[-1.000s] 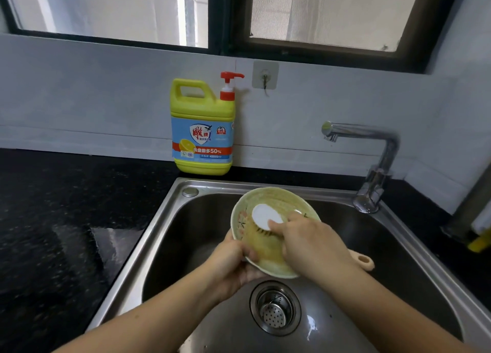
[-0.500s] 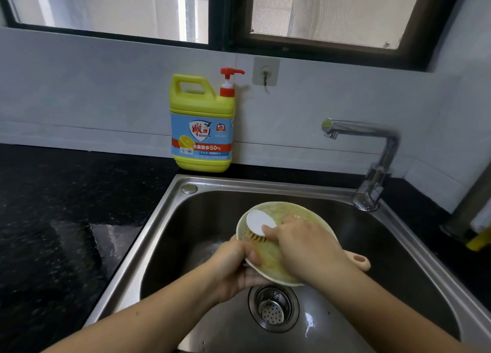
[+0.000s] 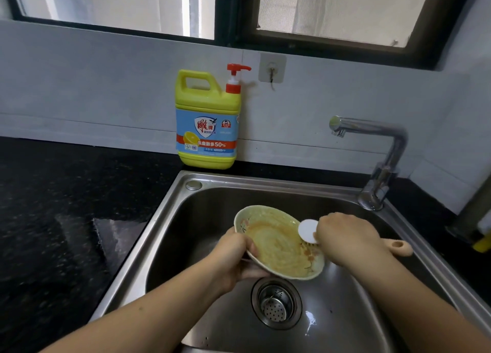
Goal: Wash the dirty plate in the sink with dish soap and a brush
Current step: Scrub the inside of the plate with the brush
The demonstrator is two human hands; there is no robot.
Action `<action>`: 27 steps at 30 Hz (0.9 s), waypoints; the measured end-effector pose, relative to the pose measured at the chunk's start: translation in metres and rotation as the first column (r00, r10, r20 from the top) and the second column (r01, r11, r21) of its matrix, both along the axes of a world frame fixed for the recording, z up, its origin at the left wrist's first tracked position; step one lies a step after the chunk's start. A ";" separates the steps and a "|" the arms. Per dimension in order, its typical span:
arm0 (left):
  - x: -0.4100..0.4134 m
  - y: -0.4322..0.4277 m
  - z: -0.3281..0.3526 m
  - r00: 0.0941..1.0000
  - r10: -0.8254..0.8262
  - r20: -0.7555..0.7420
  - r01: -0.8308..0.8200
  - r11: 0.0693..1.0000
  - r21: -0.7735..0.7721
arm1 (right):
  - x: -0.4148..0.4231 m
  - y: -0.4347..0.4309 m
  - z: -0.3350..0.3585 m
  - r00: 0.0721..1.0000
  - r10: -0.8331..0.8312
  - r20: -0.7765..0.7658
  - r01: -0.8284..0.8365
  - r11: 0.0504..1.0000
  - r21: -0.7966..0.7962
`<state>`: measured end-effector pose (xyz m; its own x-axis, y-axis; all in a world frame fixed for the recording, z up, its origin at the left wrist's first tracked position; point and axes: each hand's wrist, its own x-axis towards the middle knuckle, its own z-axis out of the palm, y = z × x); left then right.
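Gripping the near left rim of a shallow pale-yellow ceramic plate (image 3: 276, 243), the left hand (image 3: 233, 257) is tilting it over the basin of a stainless-steel sink (image 3: 170, 219), just above the round drain strainer (image 3: 276, 302). The right hand (image 3: 345, 235) is clenched round a dish brush with a white round head and a tan handle (image 3: 308, 231), pressing its bristles against the plate's right rim. Orange-brown smears are covering most of the plate's face. A yellow dish-soap jug with a red pump (image 3: 207, 121) is standing on the black worktop (image 3: 66, 206) behind the sink, well apart from both hands. The plate looks slick, so hard scrubbing at that edge could twist it out of the one-handed hold and drop it onto the steel. The bristles and most of the brush handle are hidden by the hand, and I cannot tell whether any suds are forming.
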<state>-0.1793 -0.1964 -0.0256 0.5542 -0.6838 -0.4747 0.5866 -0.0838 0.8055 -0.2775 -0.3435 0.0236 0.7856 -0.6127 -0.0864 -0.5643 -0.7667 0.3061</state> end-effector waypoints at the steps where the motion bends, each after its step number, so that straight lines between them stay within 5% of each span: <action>1: 0.000 0.000 0.000 1.000 -0.003 0.013 0.003 1.000 0.005 | -0.001 0.000 0.002 0.999 -0.014 -0.032 0.014 1.000 0.021; 11: -0.003 -0.001 -0.003 0.998 -0.069 0.002 0.069 0.998 0.012 | 0.005 -0.010 -0.025 0.964 0.253 0.082 -0.253 0.967 -0.007; 15: 0.002 -0.001 -0.001 1.000 -0.013 -0.009 0.012 1.000 -0.018 | 0.002 -0.015 -0.018 0.966 0.198 0.164 -0.207 0.977 0.041; 22: 0.005 0.001 0.001 0.992 0.122 0.038 -0.121 0.992 -0.048 | -0.004 -0.011 0.005 0.999 0.030 -0.024 -0.026 0.984 0.178; 27: 0.001 -0.001 0.000 0.997 0.065 0.035 -0.063 0.997 -0.051 | -0.003 -0.014 -0.005 0.992 0.030 0.124 -0.033 0.999 0.027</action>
<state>-0.1785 -0.1971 -0.0255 0.6138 -0.6686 -0.4198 0.5598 -0.0063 0.8286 -0.2803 -0.3570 0.0190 0.8102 -0.5861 -0.0044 -0.5719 -0.7922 0.2128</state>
